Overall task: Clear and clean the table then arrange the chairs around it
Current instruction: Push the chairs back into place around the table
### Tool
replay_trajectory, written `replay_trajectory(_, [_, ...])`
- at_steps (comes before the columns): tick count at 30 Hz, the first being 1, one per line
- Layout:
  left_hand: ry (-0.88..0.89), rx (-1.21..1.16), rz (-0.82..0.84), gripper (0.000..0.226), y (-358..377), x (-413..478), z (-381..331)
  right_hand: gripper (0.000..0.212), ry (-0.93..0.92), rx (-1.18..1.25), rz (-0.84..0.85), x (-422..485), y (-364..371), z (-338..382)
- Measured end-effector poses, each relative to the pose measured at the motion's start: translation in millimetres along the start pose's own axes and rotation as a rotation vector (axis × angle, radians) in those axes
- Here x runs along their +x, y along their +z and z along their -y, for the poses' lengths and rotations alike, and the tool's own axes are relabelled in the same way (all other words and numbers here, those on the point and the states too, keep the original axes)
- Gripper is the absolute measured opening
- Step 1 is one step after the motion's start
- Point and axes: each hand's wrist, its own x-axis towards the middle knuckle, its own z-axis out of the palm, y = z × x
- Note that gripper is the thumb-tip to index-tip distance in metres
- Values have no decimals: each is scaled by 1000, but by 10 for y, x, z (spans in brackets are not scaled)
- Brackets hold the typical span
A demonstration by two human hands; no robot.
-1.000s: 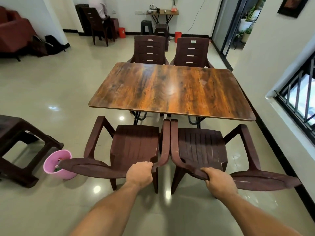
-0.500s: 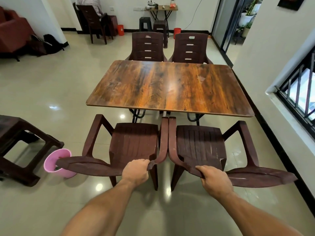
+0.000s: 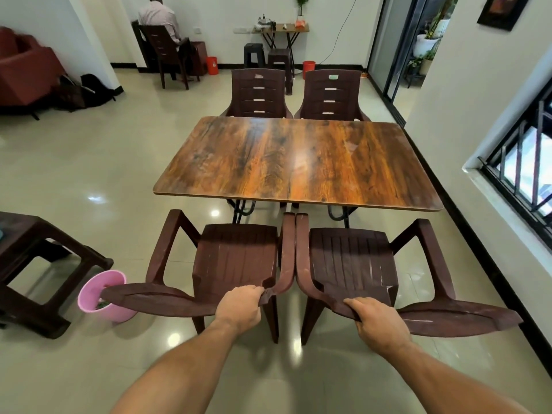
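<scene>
the table (image 3: pixel 298 162) sits in the middle of the frame with its wood-grain top bare and shiny, two chairs tucked in along its far edge, and the other two chairs just below its near edge at lower centre, seats facing it and not yet under the top; the left hand (image 3: pixel 239 306) is curled tight over the top rail of the left chair (image 3: pixel 236 255), near that rail's right end, and the right hand (image 3: pixel 378 321) is wrapped the same way over the back rail of the right chair (image 3: pixel 352 258), fingers hooked under the lip; the two chairs' inner armrests run side by side, touching or nearly so; these look like moulded plastic, so i'd judge them light enough to slide one per hand, stiff in the legs but with some flex in the thin backrest, and likely to skate easily on the glossy tiled floor (image 3: pixel 89 174); the back rail is the sensible grip, low and central to stop twisting; a pink bin (image 3: pixel 98 291) stands just beside the left chair's backrest at lower left, worth minding
</scene>
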Motion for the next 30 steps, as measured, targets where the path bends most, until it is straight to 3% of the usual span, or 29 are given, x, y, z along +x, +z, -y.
replay_trajectory(8, [0, 13, 64, 42, -41, 17, -16, 45, -68, -86, 33, 95, -46, 69])
replay_trajectory(14, [29, 67, 17, 67, -1, -102, 35, 77, -71, -72, -29, 74, -57, 210])
replay_trajectory(21, [-55, 108, -71, 52, -32, -277, 33, 70, 22, -36, -69, -6, -27, 377])
replay_trajectory(30, [-68, 105, -4, 49, -119, -407, 117, 73, 98, -32, -72, -68, 0, 609])
